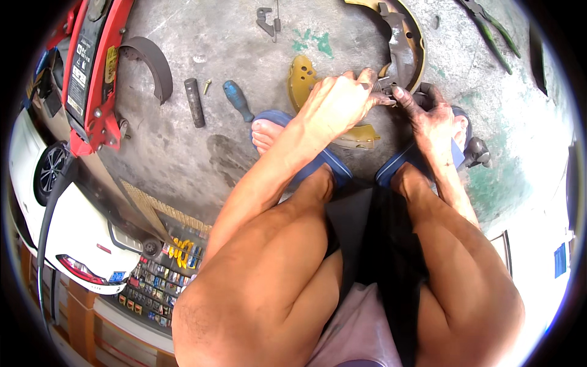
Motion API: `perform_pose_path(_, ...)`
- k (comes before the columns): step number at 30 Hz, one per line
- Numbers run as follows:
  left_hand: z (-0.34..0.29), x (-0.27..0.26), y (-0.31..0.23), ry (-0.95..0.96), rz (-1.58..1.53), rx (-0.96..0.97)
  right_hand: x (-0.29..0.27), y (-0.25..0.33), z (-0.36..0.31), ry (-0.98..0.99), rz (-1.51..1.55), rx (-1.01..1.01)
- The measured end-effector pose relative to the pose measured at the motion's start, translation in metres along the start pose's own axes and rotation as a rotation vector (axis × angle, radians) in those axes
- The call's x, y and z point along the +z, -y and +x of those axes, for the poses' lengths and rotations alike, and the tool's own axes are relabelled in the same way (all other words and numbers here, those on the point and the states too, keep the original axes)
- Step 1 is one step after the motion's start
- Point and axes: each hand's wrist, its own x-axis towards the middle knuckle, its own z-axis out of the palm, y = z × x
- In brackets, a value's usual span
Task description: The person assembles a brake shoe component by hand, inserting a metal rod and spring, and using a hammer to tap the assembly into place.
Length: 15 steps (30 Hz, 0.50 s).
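Observation:
Both my hands meet over the concrete, between my sandalled feet. My left hand point(336, 103) is closed, its thumb and fingertips pinching a small coil spring point(384, 83). Opposite it, my right hand point(431, 116), blackened at the fingers, pinches a small dark metal part at the spring's other end; its shape is mostly hidden. Beyond them lies a curved yellow-edged brake shoe point(420, 46) with a grey metal lever point(400, 49) along its inside. A second yellow brake shoe point(301, 78) lies under my left hand and partly hidden, with a curved yellow piece point(361, 137) showing below my wrist.
To the left are a blue-handled screwdriver point(237, 100), a dark metal cylinder point(194, 103), a small bolt point(207, 86) and a worn dark brake shoe point(153, 64). A red jack point(98, 73) stands farther left. Green-handled pliers point(491, 33) and a lever with a spring point(266, 22) lie farther off.

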Motion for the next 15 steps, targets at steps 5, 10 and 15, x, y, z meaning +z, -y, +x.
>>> perform_pose_path(5,-0.001,-0.005,-0.001,-0.071,-0.037,0.006,0.001,-0.006,0.001,-0.016,-0.010,-0.037)
perform_pose_path(10,-0.005,0.001,0.012,-0.110,0.012,0.074,0.003,-0.004,0.001,0.001,0.011,-0.027)
perform_pose_path(15,-0.008,-0.002,0.015,-0.134,0.111,0.150,0.001,-0.006,0.001,-0.021,0.035,-0.046)
